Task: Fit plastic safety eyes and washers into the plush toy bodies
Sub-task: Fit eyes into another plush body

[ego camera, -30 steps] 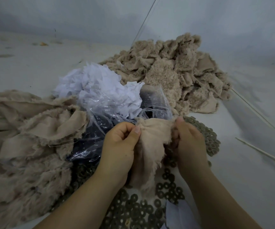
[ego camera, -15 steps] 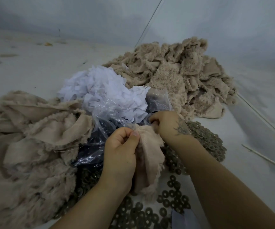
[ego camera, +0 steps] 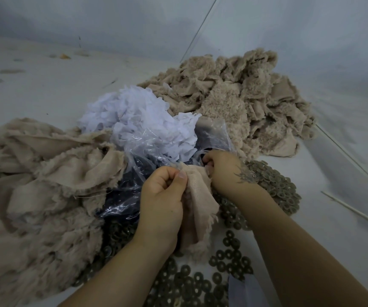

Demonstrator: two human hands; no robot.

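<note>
The plush body (ego camera: pixel 197 204) being worked on is a small beige piece turned inside out, smooth woven backing outward and fuzzy pile fraying at its lower edge; it hangs near the centre of the view, just above the table (ego camera: pixel 46 91).

Around it, largest first: a big heap of the same beige plush (ego camera: pixel 34 196) fills the 8 to 9 o'clock side, and a second heap (ego camera: pixel 245 103) sits at 1 o'clock. A mound of white scraps (ego camera: pixel 138 120) lies at 11 o'clock, partly under a crumpled clear plastic bag (ego camera: pixel 134 173) with dark contents, which crowds the space right behind the piece. Dull ring-shaped washers (ego camera: pixel 273 185) spread from 3 o'clock down to 6 o'clock, some under the forearms. Two thin pale sticks (ego camera: pixel 355 209) lie at 3 o'clock.

The left hand (ego camera: pixel 163 200) is curled, thumb pinching the piece's top edge against the fingers at its 9 o'clock side. The right hand (ego camera: pixel 220 171), tattooed near the wrist, sits at its 1 o'clock, fingers curled at the bag's mouth; whether they hold anything I cannot tell.
</note>
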